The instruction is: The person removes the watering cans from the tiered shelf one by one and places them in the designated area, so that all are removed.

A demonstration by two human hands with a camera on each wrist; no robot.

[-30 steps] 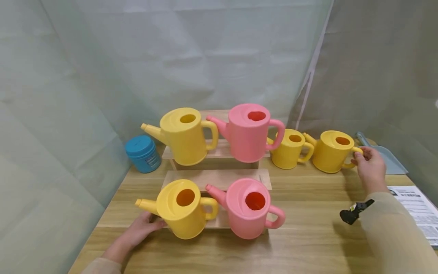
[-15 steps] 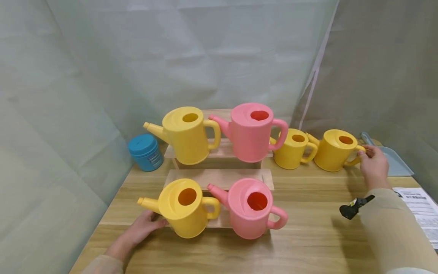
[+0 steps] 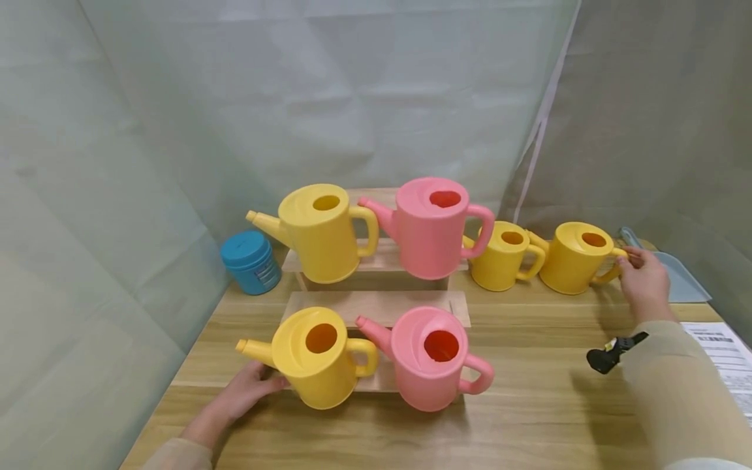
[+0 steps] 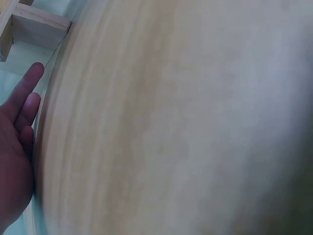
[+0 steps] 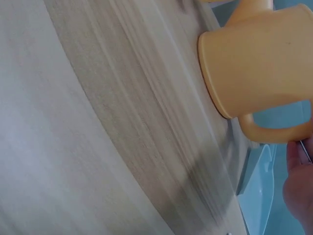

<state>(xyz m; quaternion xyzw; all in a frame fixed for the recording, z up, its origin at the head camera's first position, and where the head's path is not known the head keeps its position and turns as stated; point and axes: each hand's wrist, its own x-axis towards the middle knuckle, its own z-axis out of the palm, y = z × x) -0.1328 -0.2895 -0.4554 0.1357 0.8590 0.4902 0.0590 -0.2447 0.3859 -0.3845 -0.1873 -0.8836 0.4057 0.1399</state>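
My right hand (image 3: 645, 282) holds the handle of a yellow watering can (image 3: 568, 261) standing at the back right of the table; in the right wrist view its fingers (image 5: 293, 155) meet the handle. Beside it stands another yellow watering can (image 3: 496, 266). My left hand (image 3: 243, 391) rests low at the left front of a wooden stepped rack (image 3: 376, 305), its fingers (image 4: 27, 85) extended in the left wrist view; the fingertips are partly hidden in the head view. On the rack, a yellow can (image 3: 323, 241) and a pink can (image 3: 431, 235) stand above another yellow (image 3: 314, 365) and pink can (image 3: 429, 365).
A blue tub (image 3: 250, 262) stands left behind the rack. A light-blue dustpan (image 3: 678, 277) lies beyond my right hand. Printed paper (image 3: 725, 365) lies at the right. Pale cloth (image 3: 376, 98) hangs behind the wooden table (image 3: 529, 405).
The view has shifted slightly, so everything sits a little further right than a second ago. My right hand stays at the yellow can's handle; my left hand stays by the rack.
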